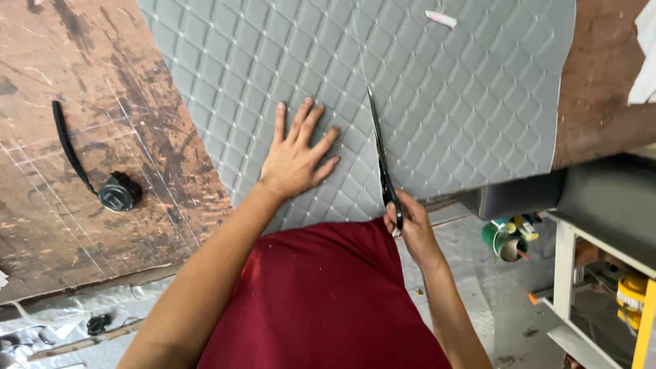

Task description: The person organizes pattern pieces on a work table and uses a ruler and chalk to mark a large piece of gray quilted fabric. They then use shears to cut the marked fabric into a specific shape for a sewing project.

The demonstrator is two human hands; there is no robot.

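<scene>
Head view
Left hand [295, 158]: flat, grip released, fingers spread, palm pressed on the grey quilted sheet [410, 89] near its near edge
Right hand [410, 229]: grip clenched round the handles of the black scissors [383, 160], just off the near edge of the surface
Black scissors: blades pointing away from the body, lying along a cut in the sheet, just right of the left hand
Grey quilted sheet: spread over the worn brown surface [89, 102], reaching its far edge, near edge overhanging by the red shirt [321, 301]
White chalk piece [441, 18]: on the sheet, toward the far right
Black strap with round knob [102, 174]: on the left of the surface, well apart from the sheet
</scene>
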